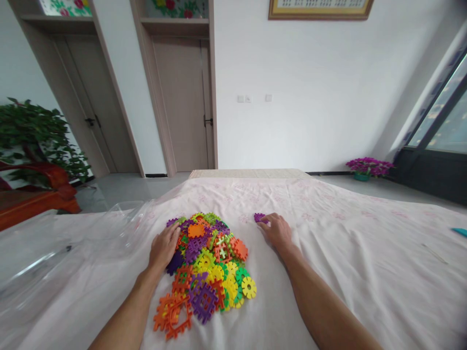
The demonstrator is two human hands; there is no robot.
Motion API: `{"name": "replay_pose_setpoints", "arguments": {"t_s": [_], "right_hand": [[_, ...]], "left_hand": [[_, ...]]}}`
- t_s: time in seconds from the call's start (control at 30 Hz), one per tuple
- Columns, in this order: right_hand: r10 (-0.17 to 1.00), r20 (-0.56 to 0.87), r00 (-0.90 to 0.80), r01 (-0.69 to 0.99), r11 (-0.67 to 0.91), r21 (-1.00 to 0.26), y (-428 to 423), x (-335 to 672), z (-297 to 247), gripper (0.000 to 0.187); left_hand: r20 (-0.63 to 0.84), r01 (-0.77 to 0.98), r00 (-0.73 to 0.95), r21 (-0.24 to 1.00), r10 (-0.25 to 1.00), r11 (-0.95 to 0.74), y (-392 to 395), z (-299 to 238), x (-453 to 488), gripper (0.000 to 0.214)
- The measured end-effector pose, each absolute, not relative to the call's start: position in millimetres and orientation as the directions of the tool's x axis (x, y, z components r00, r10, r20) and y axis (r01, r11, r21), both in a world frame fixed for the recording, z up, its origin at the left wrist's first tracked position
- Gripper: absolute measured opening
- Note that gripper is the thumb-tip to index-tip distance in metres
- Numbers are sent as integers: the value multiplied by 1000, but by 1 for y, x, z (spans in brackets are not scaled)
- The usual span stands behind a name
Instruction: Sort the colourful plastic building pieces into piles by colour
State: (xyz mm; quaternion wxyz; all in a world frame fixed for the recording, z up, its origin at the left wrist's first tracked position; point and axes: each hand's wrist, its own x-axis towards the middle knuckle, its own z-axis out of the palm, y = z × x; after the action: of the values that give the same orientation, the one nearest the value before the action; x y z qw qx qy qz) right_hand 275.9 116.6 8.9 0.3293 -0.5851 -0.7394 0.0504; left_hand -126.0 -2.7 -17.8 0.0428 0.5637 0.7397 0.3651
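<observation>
A heap of colourful plastic interlocking building pieces (206, 260) lies on the cloth in front of me, in orange, purple, yellow and green. My left hand (164, 245) rests against the heap's left side, its fingers stretched out over the edge pieces. To the right of the heap, my right hand (279, 231) pinches a purple building piece (259, 217) at the cloth, between thumb and fingers. Round yellow flower-shaped discs (249, 288) and square orange frames (178, 316) spill out at the near side of the heap.
A pale, wrinkled cloth (328, 272) covers the table. Crumpled clear plastic packaging (120, 226) lies on the left. At the far right are a thin pale stick (435, 253) and a teal object (459, 232). A wooden chair (54, 187) stands beyond the left side.
</observation>
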Motion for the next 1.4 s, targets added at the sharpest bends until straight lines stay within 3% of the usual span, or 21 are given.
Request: {"name": "replay_pose_setpoints", "arguments": {"t_s": [0.07,0.2,0.37,0.67,0.73,0.8,0.87,0.93,1.0,1.2,1.4], "right_hand": [[903,401,-154,713,383,-588,118,269,8,21],[875,169,-453,437,384,-813,118,252,7,32],[774,21,-633,482,415,-772,104,239,12,39],[787,-63,-614,323,178,-930,103,245,20,28],[838,-13,-545,241,142,-960,109,254,24,31],[933,116,-341,174,184,-968,118,268,27,32],[968,248,-32,259,248,-933,126,286,27,31],[910,347,226,477,207,-854,133,306,22,24],[852,412,324,664,106,-740,137,326,15,19],[886,394,246,859,-10,-513,141,355,-8,42],[939,319,132,945,-22,-325,137,354,-9,49]], "left_hand": [[348,802,-365,589,863,102,-3,-17,-126,53],[318,805,-375,577,870,136,-6,-11,-124,53],[319,820,-367,555,874,142,-8,-6,-122,49],[330,831,-357,540,874,135,-7,-9,-124,49],[337,833,-356,536,871,133,-7,-10,-125,49],[340,837,-357,531,870,136,-6,-11,-126,49],[344,838,-358,528,868,137,-5,-13,-128,49],[350,839,-358,527,866,133,-4,-14,-129,48],[353,839,-355,528,866,128,-4,-16,-130,48],[330,832,-346,540,878,125,-2,-20,-134,51],[305,828,-349,543,886,140,-2,-21,-135,53]]}}
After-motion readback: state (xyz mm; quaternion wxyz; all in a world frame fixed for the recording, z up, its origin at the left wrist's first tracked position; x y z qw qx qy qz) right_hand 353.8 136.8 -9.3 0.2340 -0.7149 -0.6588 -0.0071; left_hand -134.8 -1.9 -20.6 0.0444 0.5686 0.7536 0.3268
